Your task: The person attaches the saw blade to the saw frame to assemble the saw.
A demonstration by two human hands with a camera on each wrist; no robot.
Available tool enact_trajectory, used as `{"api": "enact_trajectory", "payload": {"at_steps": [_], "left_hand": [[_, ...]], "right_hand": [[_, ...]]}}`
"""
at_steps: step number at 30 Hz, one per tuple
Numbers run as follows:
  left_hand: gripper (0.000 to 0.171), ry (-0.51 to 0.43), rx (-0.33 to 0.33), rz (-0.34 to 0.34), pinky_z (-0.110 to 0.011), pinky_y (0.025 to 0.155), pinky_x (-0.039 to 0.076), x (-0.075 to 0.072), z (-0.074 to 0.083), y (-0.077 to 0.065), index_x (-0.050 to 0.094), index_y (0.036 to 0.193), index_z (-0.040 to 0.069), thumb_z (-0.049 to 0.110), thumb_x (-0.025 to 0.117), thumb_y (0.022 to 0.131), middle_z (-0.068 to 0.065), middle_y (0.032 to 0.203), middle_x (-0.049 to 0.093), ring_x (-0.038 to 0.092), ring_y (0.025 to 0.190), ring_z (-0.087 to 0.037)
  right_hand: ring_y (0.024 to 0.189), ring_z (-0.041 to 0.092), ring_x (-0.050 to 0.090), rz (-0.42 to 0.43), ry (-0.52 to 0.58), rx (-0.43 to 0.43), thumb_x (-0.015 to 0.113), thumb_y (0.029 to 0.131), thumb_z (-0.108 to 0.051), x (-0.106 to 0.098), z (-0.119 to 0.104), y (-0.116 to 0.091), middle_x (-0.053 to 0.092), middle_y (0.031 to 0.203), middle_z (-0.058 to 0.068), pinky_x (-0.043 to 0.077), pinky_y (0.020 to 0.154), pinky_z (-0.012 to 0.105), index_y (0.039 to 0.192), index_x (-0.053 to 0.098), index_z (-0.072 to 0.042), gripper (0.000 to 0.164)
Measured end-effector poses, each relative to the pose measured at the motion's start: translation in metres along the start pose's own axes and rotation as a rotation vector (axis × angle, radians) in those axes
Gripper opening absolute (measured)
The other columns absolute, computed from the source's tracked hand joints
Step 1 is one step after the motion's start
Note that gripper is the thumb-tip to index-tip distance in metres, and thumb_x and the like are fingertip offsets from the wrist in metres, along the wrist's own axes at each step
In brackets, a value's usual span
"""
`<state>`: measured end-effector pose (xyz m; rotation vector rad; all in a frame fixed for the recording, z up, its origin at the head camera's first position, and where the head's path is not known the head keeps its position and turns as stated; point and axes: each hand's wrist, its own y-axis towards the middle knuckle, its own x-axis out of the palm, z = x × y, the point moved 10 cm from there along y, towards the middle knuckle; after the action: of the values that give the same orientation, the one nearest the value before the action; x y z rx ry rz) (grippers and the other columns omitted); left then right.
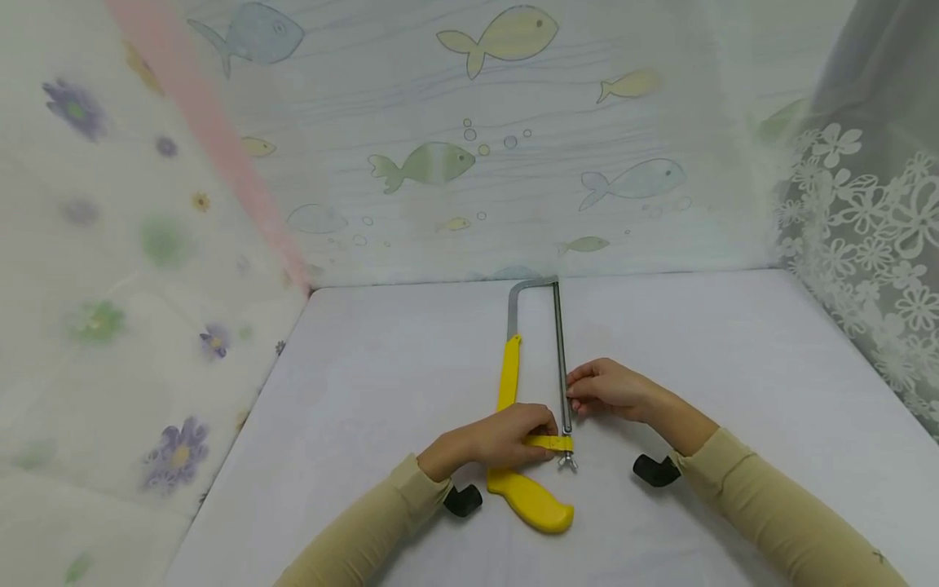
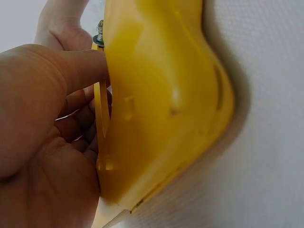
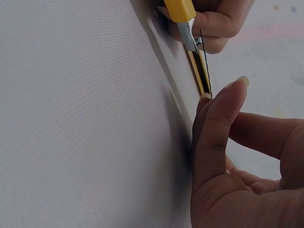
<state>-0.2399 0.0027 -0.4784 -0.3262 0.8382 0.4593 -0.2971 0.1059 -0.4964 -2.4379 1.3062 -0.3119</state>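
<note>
A hacksaw (image 1: 534, 501) with a yellow handle and grey metal frame lies on the white table, its front end pointing away. My left hand (image 1: 506, 438) grips its yellow arm beside the wing nut (image 1: 568, 462). The yellow handle (image 2: 161, 95) looms large in the left wrist view, with the left thumb and fingers on either side of the thin yellow arm (image 2: 101, 109). My right hand (image 1: 612, 389) pinches the saw blade (image 1: 561, 350) from its right side, near the wing nut end. In the right wrist view, the fingertips hide part of the blade (image 3: 207, 76).
The white table (image 1: 367, 367) extends to both sides of the saw. Behind it hangs a fish-print curtain (image 1: 440, 220); a flower-print sheet (image 1: 147, 285) is at left and white lace (image 1: 873, 228) at right. Black pieces (image 1: 464, 500) show beneath both wrists.
</note>
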Motion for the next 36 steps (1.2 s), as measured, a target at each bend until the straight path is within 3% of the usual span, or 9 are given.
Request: {"api": "enact_trajectory", "payload": {"at_steps": [5, 11, 22, 30, 36], "left_hand": [[0.017, 0.002, -0.009, -0.002, -0.014, 0.084, 0.044, 0.000, -0.001, 0.000, 0.062, 0.112, 0.011, 0.018, 0.070, 0.099, 0.007, 0.102, 0.060, 0.052, 0.089, -0.005], [0.016, 0.003, -0.002, -0.001, -0.014, 0.083, 0.044, 0.000, -0.002, 0.001, 0.062, 0.111, 0.011, 0.018, 0.070, 0.099, 0.008, 0.101, 0.060, 0.052, 0.089, -0.004], [0.017, 0.002, -0.007, -0.013, -0.014, 0.083, 0.045, 0.000, -0.001, 0.001, 0.062, 0.111, 0.012, 0.019, 0.070, 0.099, 0.008, 0.101, 0.060, 0.052, 0.089, -0.004], [0.016, 0.009, 0.006, -0.010, -0.014, 0.084, 0.045, -0.001, -0.001, 0.000, 0.062, 0.111, 0.012, 0.018, 0.069, 0.099, 0.007, 0.103, 0.061, 0.051, 0.090, -0.004], [0.015, -0.008, 0.002, -0.008, -0.014, 0.083, 0.045, 0.001, -0.001, -0.001, 0.062, 0.111, 0.012, 0.017, 0.069, 0.099, 0.008, 0.102, 0.060, 0.052, 0.089, -0.004]], "right_hand": [[0.076, 0.012, 0.060, 0.006, 0.002, -0.001, 0.055, 0.100, 0.001, 0.000, -0.001, -0.001, 0.062, 0.089, 0.010, 0.054, 0.070, 0.021, 0.127, 0.047, 0.017, 0.032], [0.075, 0.014, 0.062, 0.007, -0.073, -0.049, 0.055, 0.100, 0.000, -0.001, -0.005, 0.000, 0.065, 0.088, 0.011, 0.055, 0.069, 0.024, 0.128, 0.046, 0.020, 0.036], [0.066, 0.017, 0.060, 0.109, -0.445, -0.141, 0.065, 0.097, -0.011, -0.002, -0.016, -0.020, 0.069, 0.082, 0.010, 0.053, 0.063, 0.031, 0.116, 0.062, 0.010, 0.029], [0.059, 0.016, 0.056, 0.060, -0.542, -0.160, 0.067, 0.097, -0.017, 0.018, -0.011, -0.040, 0.065, 0.074, 0.006, 0.048, 0.054, 0.029, 0.099, 0.070, 0.001, 0.018], [0.055, 0.014, 0.053, -0.021, -0.538, -0.137, 0.064, 0.100, -0.021, 0.035, 0.000, -0.051, 0.064, 0.070, 0.005, 0.043, 0.049, 0.026, 0.089, 0.072, -0.005, 0.021]]}}
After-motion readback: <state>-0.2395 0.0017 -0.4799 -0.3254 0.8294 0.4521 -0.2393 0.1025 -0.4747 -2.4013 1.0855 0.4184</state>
